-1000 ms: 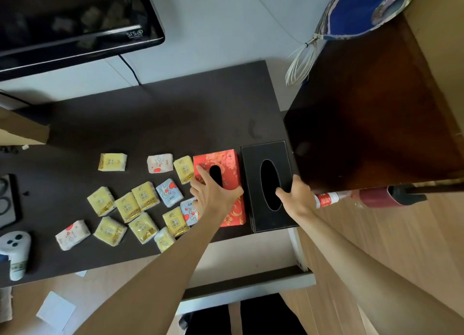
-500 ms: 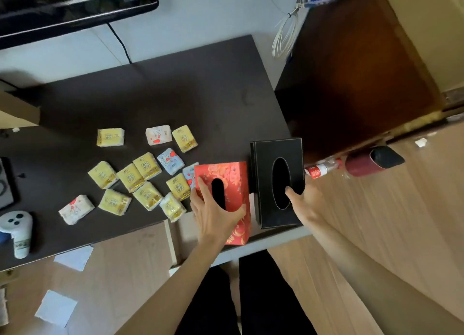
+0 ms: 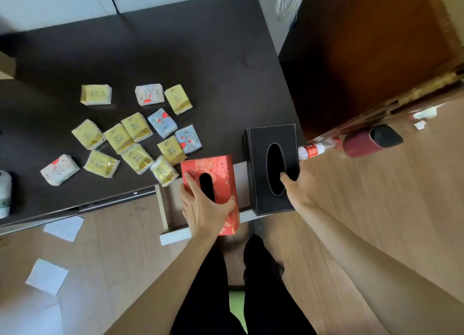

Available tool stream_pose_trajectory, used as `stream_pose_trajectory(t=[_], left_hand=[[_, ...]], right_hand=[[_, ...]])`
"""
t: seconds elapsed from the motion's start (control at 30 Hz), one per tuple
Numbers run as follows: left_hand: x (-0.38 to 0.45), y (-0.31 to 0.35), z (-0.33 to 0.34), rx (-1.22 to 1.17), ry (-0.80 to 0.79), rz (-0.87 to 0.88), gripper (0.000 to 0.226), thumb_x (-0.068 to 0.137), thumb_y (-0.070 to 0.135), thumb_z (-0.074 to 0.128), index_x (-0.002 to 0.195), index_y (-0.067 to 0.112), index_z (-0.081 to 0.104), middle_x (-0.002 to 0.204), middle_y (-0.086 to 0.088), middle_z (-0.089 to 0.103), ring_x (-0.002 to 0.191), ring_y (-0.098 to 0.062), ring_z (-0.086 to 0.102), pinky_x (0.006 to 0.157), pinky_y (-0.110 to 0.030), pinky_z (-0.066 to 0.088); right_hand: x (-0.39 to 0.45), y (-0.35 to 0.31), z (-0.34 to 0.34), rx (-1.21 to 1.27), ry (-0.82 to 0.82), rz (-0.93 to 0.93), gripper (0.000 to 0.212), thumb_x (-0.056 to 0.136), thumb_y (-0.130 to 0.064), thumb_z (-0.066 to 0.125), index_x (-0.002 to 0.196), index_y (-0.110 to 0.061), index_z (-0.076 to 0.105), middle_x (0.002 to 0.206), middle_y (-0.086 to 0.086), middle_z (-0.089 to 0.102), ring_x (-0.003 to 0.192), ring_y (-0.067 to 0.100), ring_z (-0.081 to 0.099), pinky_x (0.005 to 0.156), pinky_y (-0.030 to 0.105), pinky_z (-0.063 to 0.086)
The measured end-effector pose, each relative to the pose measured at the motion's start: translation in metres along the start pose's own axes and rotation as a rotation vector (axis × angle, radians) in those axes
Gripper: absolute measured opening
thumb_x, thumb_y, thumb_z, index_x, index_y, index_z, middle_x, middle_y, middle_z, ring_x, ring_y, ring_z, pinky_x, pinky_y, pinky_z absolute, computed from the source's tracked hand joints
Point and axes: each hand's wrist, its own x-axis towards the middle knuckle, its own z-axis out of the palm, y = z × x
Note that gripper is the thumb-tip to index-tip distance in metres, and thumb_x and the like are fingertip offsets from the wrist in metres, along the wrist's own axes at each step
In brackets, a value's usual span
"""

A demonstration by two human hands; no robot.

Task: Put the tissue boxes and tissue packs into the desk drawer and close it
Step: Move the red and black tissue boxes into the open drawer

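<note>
The left hand (image 3: 204, 206) is spread over the top of the red tissue box (image 3: 213, 181), fingers on one side of its oval slot and thumb wrapped round the near right edge, holding it over the open drawer (image 3: 173, 201). The right hand (image 3: 298, 191) grips the black tissue box (image 3: 272, 144), its thumb hooked into the oval opening and the other fingers hidden behind the box's right side. That box hangs over the drawer's right end, partly above the worktop (image 3: 175, 46) corner.

To do this step well, I would lower each box level and flat, the red one toward the drawer wall just left of the left hand, the black one tight against the far right (whether both fit side by side with room for packs is a judgement I cannot settle from here). Keeping them square to the drawer front should leave space for the rest.

The tissue packs (image 3: 130, 139) lie scattered on the worktop, beyond and to the left of the left hand, the nearest one just beside its fingertips at the worktop's edge. Most are yellow with printed characters too small to read; a few are white or blue with cartoon figures and red hearts. A red-and-white bottle (image 3: 311, 150) label just beyond the right hand is unreadable too.
</note>
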Motion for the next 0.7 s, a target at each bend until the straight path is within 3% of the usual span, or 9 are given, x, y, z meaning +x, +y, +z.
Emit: stream_pose_trajectory(t=[0.07,0.27,0.4,0.57,0.7], left_hand=[[-0.002,0.001,0.007,0.019,0.038,0.002,0.136,0.056,0.064,0.078,0.153,0.027,-0.01,0.153,-0.019,0.016,0.134,-0.04,0.028,0.106,-0.055,0.031],[-0.006,0.008,0.022,0.103,0.093,0.009,0.133,0.058,0.063,0.076,0.154,0.022,-0.006,0.153,-0.02,0.018,0.133,-0.041,0.028,0.105,-0.057,0.03],[-0.014,0.014,0.034,0.18,0.064,0.033,0.131,0.059,0.063,0.074,0.155,0.019,-0.005,0.151,-0.02,0.02,0.13,-0.041,0.031,0.1,-0.056,0.033],[-0.028,0.008,0.042,0.249,0.065,0.047,0.129,0.06,0.067,0.071,0.154,0.02,-0.003,0.15,-0.019,0.022,0.129,-0.039,0.033,0.098,-0.056,0.037],[-0.037,0.001,0.045,0.278,0.057,0.065,0.128,0.06,0.069,0.07,0.154,0.019,-0.001,0.148,-0.018,0.024,0.126,-0.039,0.035,0.097,-0.056,0.039]], right_hand=[[0.004,0.003,0.001,0.004,-0.008,-0.015,0.056,0.084,-0.046,0.06,0.139,-0.042,0.046,0.113,-0.019,0.07,0.1,0.005,0.067,0.088,0.029,0.05],[0.002,0.013,0.001,-0.083,0.024,-0.099,0.058,0.09,-0.04,0.063,0.144,-0.028,0.045,0.13,-0.003,0.067,0.116,0.02,0.065,0.098,0.038,0.053],[-0.01,0.027,0.007,-0.191,0.047,-0.116,0.052,0.092,-0.034,0.068,0.139,-0.021,0.051,0.121,-0.001,0.071,0.105,0.025,0.07,0.085,0.034,0.053],[-0.034,0.052,0.004,-0.207,0.022,-0.067,0.055,0.093,-0.036,0.069,0.14,-0.014,0.05,0.127,0.003,0.069,0.113,0.03,0.067,0.095,0.05,0.055],[-0.048,0.064,-0.005,-0.181,0.021,-0.048,0.049,0.092,-0.03,0.071,0.135,-0.011,0.054,0.12,0.004,0.071,0.108,0.029,0.067,0.093,0.046,0.054]])
